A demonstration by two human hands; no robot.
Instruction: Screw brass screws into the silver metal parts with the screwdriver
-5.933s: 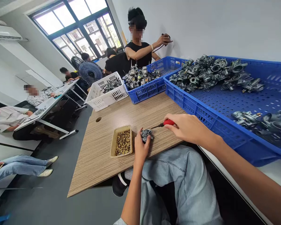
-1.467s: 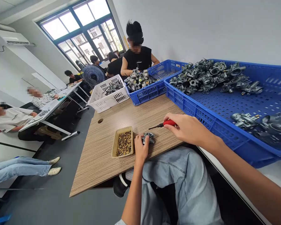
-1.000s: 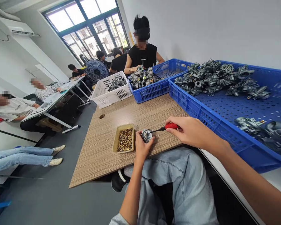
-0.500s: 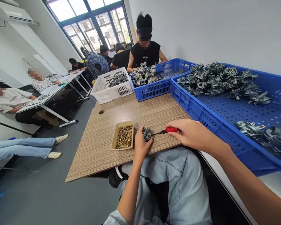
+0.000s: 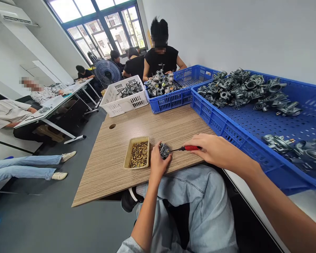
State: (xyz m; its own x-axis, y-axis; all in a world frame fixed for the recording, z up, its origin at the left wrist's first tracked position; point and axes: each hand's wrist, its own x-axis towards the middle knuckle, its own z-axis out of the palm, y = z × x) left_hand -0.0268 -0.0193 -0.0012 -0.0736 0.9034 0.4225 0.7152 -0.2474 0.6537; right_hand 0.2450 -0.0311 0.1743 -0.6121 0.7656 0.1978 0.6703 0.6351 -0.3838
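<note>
A grey metal carburetor [image 5: 164,150] rests on the wooden table [image 5: 107,168], gripped by my left hand [image 5: 158,160] with the thumb on its near side. My right hand [image 5: 212,147] is closed around the red handle of a screwdriver [image 5: 191,148]. The screwdriver lies nearly level, and its dark shaft reaches left to the carburetor's right side. Whether the tip sits in a screw or hole is too small to tell. Just left of my left hand stands a cream tray [image 5: 124,160] holding many small brass parts [image 5: 139,154].
A large blue crate [image 5: 226,128] of carburetors stands at the right. Behind the table's middle are a smaller blue crate [image 5: 168,104] with carburetors and a white crate [image 5: 113,107] with dark metal parts. A person [image 5: 162,58] sits beyond them; a fan [image 5: 107,72] stands further back.
My right hand's fingers have shifted on the screwdriver handle, reaching further forward over it. The carburetor stays in my left hand. The whole view has moved slightly.
</note>
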